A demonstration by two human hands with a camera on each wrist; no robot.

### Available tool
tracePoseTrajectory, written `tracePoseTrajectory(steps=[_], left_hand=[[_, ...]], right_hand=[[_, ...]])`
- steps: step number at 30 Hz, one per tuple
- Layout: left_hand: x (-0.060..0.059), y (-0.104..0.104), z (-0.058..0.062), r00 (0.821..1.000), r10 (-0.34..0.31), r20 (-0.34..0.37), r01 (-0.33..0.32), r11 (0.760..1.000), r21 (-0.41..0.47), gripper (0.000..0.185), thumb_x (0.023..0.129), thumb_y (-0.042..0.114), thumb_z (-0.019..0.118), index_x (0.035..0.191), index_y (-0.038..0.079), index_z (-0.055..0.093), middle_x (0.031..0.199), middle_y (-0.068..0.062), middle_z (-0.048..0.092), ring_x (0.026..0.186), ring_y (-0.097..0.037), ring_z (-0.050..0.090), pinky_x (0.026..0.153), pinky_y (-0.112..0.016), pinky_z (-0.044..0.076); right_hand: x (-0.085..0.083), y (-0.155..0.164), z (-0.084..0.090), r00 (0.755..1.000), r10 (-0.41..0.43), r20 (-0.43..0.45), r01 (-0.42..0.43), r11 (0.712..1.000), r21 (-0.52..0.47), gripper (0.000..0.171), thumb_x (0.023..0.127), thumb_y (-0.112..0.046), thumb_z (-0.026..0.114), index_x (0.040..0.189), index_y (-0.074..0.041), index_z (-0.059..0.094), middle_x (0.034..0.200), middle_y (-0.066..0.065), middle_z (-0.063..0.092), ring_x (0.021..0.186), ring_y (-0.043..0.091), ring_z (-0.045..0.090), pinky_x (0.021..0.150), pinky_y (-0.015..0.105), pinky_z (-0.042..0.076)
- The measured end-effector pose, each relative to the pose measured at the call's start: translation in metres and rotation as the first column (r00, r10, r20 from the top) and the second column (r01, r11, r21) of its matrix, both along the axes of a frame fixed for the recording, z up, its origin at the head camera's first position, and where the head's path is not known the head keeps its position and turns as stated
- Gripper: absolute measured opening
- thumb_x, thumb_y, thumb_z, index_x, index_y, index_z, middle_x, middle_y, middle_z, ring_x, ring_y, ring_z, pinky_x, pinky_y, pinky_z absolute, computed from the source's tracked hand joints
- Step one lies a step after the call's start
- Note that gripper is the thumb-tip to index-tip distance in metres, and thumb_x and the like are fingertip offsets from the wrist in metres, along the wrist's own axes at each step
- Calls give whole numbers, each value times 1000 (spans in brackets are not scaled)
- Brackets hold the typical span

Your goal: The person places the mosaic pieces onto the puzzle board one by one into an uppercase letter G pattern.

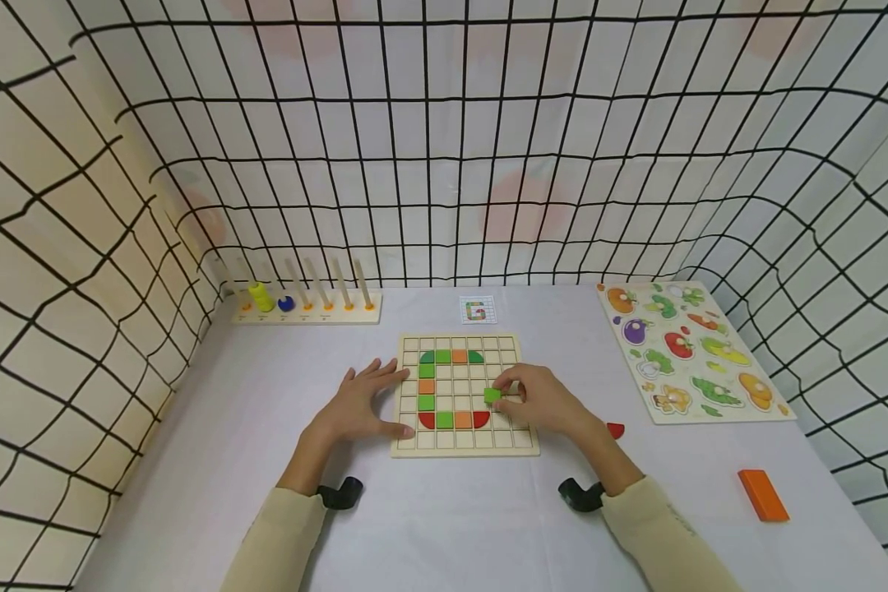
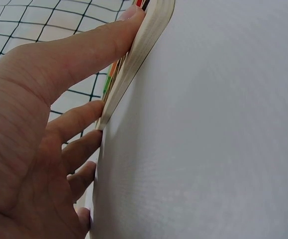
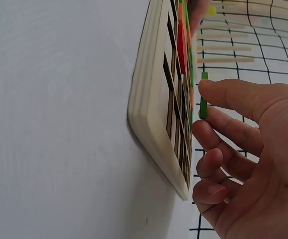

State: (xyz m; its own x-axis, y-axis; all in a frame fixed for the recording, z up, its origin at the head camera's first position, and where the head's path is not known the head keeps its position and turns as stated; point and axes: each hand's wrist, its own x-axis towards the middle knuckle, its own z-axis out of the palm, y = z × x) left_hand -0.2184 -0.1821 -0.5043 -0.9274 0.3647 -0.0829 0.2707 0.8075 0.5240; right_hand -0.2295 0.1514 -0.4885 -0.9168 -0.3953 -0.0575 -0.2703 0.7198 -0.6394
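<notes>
Right hand [image 1: 543,400] pinching green tile [image 3: 203,95], wrist view shows it clear of grid board [image 1: 407,440], left hand [image 1: 358,404] spread flat

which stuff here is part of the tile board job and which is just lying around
In use:
grid board
green square tile, pinched by the right hand
left hand, steadying the board's edge
pattern card
tiles already placed

Lying about:
peg rack
vegetable puzzle
orange block
red piece
</notes>
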Motion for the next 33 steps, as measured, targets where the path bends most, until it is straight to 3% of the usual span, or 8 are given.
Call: tracePoseTrajectory(steps=[6, 24, 33], left_hand=[[0, 0, 0, 1000, 0, 2, 0, 1000, 5, 99, 61, 65, 81, 146, 30, 44, 159, 4, 30, 152, -24, 14, 121, -58, 1], [0, 1, 0, 1000, 4, -1, -4, 1000, 1, 98, 62, 62, 82, 146, 30, 44, 159, 4, 31, 152, -23, 14, 121, -58, 2], [-1, 1, -1, 1000, 4, 0, -4, 1000, 1, 98, 61, 62, 82, 146, 31, 44, 159, 4, 30, 152, -23, 14, 121, -58, 2]], right_hand=[[2, -8, 1, 999, 41, -9, -41, 999, -5, 22, 82, -25, 76, 103, -19, 71, 91, -7, 63, 71, 14, 49, 61, 26, 44], [3, -17, -3, 999, 39, 32, -38, 999, -27, 21, 83, -21, 74, 104, -18, 70, 88, -7, 60, 72, 13, 51, 61, 22, 44], [1, -17, -6, 999, 45, 13, -44, 999, -26, 19, 85, -19, 72, 104, -19, 70, 87, -9, 60, 74, 13, 50, 62, 23, 45]])
